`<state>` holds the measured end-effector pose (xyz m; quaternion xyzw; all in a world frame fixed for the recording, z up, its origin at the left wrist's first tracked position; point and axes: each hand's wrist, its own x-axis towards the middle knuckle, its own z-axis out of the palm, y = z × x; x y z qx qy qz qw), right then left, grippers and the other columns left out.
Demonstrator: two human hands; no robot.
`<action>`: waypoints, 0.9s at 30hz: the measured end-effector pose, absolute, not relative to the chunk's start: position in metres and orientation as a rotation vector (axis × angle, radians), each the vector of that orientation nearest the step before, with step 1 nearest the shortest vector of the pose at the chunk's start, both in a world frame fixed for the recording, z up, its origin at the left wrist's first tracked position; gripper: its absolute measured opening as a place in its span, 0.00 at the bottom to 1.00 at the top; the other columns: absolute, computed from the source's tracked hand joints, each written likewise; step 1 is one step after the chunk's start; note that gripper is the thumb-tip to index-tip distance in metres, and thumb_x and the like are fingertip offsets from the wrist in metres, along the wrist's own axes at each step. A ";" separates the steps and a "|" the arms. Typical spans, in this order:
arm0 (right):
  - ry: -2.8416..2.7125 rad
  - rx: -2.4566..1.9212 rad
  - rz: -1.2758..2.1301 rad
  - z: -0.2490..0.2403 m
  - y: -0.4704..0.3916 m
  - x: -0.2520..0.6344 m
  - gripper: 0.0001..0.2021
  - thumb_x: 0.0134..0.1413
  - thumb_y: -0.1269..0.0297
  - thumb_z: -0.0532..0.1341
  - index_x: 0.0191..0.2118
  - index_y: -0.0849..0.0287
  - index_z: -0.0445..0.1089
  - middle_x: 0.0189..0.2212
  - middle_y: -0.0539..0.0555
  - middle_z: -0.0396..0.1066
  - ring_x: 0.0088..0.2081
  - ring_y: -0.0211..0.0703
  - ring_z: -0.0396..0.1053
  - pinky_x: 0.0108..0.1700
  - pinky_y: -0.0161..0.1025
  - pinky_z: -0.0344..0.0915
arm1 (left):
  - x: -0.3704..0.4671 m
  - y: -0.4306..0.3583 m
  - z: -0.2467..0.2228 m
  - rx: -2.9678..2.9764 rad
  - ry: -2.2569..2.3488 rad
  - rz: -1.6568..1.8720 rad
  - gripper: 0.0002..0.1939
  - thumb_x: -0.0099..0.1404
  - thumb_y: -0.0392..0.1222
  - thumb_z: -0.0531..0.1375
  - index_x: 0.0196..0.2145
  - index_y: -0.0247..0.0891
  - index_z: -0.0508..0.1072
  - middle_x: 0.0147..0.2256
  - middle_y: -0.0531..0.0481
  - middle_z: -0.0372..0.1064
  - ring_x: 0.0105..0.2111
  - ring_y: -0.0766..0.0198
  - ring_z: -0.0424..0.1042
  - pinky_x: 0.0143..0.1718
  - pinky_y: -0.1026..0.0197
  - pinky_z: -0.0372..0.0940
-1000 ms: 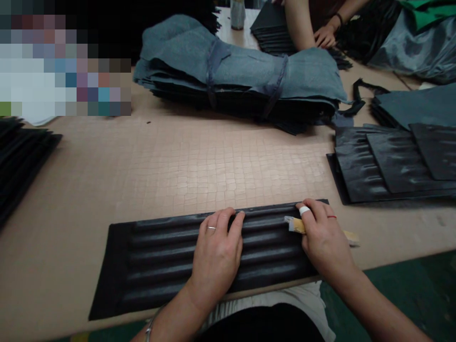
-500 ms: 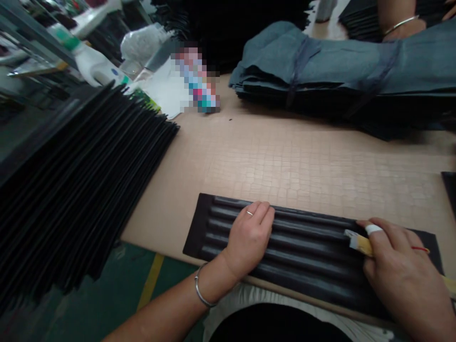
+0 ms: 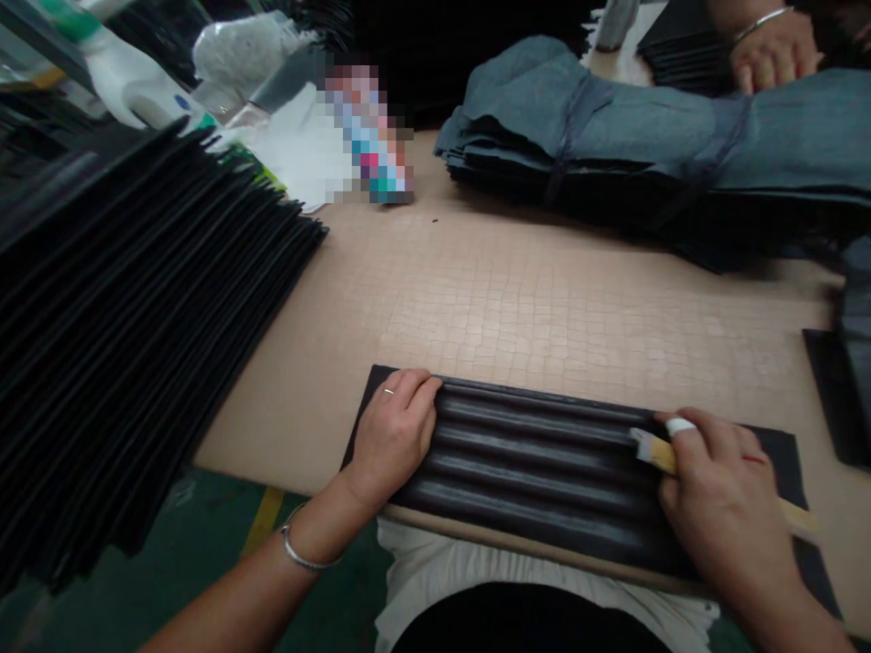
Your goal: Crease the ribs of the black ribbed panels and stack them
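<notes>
Your left hand (image 3: pixel 398 426) lies on the black ribbed panel (image 3: pixel 531 472) near its left end, the fingers bent at its far edge; whether they pinch that edge or only press on it, you cannot tell from here. Your right hand (image 3: pixel 725 490) is closed around a yellow-handled tool (image 3: pixel 657 453), whose pale, worn tip points left over the ribs while the other end sticks out past the little-finger side; any marking on the tool is too blurred to make out. A white wrap (image 3: pixel 680 424) covers one finger of that hand, and a red band (image 3: pixel 752 459) circles another. The panel lies flat along the near edge of the tan table (image 3: pixel 476 317), right in front of you, its raised ribs running lengthwise between your hands. On your left stands a thick stack of black pieces (image 3: pixel 156 345). Behind it is a white bottle (image 3: pixel 129 73) with a green cap and a small blue mark too small to read, next to a clear plastic bag (image 3: pixel 238 50). A green-and-yellow patch (image 3: pixel 255 163) shows just past the stack, its print unreadable, and the colourful item (image 3: pixel 371 136) beside the white sheet (image 3: pixel 292 150) is pixelated, so its lettering is hidden. Across the table lies a tied blue-grey bundle (image 3: pixel 653 136), with a co-worker's hand (image 3: pixel 776 54) just behind it.
</notes>
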<state>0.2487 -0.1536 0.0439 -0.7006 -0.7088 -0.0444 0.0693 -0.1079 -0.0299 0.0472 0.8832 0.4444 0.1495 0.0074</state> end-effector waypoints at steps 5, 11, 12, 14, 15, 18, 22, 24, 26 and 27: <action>-2.219 -1.963 -0.026 0.054 -0.113 0.161 0.15 0.59 0.80 0.55 0.49 0.63 0.70 0.53 0.66 0.68 0.51 0.59 0.64 0.53 0.53 0.68 | -0.067 -0.037 0.040 2.667 1.114 0.577 0.17 0.71 0.27 0.53 0.54 0.33 0.73 0.50 0.40 0.72 0.51 0.52 0.69 0.55 0.46 0.71; -2.252 -1.904 0.170 0.059 -0.077 0.096 0.06 0.68 0.73 0.58 0.43 0.62 0.73 0.43 0.61 0.70 0.46 0.54 0.65 0.46 0.48 0.69 | -0.080 -0.027 0.034 2.735 1.038 0.606 0.20 0.66 0.24 0.52 0.53 0.32 0.71 0.51 0.38 0.71 0.51 0.50 0.70 0.54 0.45 0.72; -2.251 -1.904 0.174 0.059 -0.076 0.095 0.06 0.68 0.72 0.58 0.43 0.62 0.73 0.43 0.61 0.70 0.45 0.54 0.65 0.45 0.47 0.69 | -0.085 -0.025 0.034 2.763 1.046 0.597 0.19 0.67 0.25 0.53 0.53 0.33 0.71 0.50 0.38 0.71 0.51 0.49 0.71 0.54 0.45 0.72; -2.243 -1.931 0.159 0.058 -0.078 0.102 0.06 0.68 0.73 0.58 0.43 0.62 0.73 0.43 0.61 0.70 0.45 0.54 0.65 0.44 0.47 0.69 | -0.096 -0.022 0.034 2.817 1.064 0.572 0.16 0.70 0.28 0.55 0.54 0.34 0.71 0.50 0.39 0.71 0.50 0.49 0.72 0.53 0.44 0.72; -2.241 -1.949 0.146 0.058 -0.080 0.109 0.06 0.68 0.74 0.58 0.43 0.62 0.74 0.43 0.60 0.70 0.45 0.54 0.64 0.44 0.47 0.69 | -0.101 -0.020 0.034 2.841 1.073 0.563 0.15 0.71 0.30 0.56 0.54 0.34 0.70 0.50 0.39 0.71 0.49 0.48 0.72 0.53 0.44 0.72; -2.221 -1.994 0.082 0.056 -0.094 0.140 0.09 0.65 0.78 0.57 0.42 0.62 0.74 0.44 0.61 0.71 0.45 0.54 0.64 0.47 0.48 0.69 | -0.117 -0.017 0.034 2.890 1.101 0.556 0.14 0.72 0.33 0.56 0.54 0.35 0.70 0.49 0.39 0.72 0.49 0.47 0.73 0.54 0.42 0.72; -2.159 -2.033 -0.035 0.051 -0.118 0.192 0.14 0.60 0.83 0.54 0.44 0.63 0.74 0.50 0.63 0.71 0.50 0.54 0.65 0.52 0.47 0.68 | -0.135 -0.012 0.032 2.880 1.150 0.505 0.13 0.74 0.39 0.54 0.54 0.37 0.69 0.50 0.39 0.72 0.49 0.45 0.73 0.54 0.38 0.72; -2.134 -2.056 -0.088 0.048 -0.130 0.219 0.16 0.58 0.84 0.54 0.47 0.64 0.73 0.51 0.63 0.71 0.51 0.55 0.65 0.53 0.47 0.68 | -0.141 -0.010 0.031 2.829 1.199 0.502 0.13 0.75 0.43 0.52 0.54 0.41 0.69 0.50 0.41 0.71 0.50 0.45 0.73 0.55 0.35 0.71; -2.111 -2.087 -0.142 0.046 -0.142 0.247 0.18 0.56 0.84 0.54 0.49 0.65 0.71 0.51 0.63 0.71 0.52 0.55 0.65 0.54 0.48 0.67 | -0.146 -0.009 0.031 2.788 1.242 0.515 0.14 0.75 0.44 0.52 0.54 0.43 0.69 0.50 0.44 0.71 0.50 0.45 0.72 0.56 0.34 0.71; -2.101 -2.105 -0.168 0.046 -0.148 0.260 0.18 0.55 0.83 0.54 0.50 0.66 0.70 0.51 0.63 0.71 0.52 0.56 0.65 0.54 0.48 0.67 | -0.149 -0.008 0.032 2.787 1.251 0.514 0.14 0.75 0.43 0.53 0.54 0.43 0.70 0.50 0.44 0.71 0.50 0.45 0.72 0.56 0.35 0.71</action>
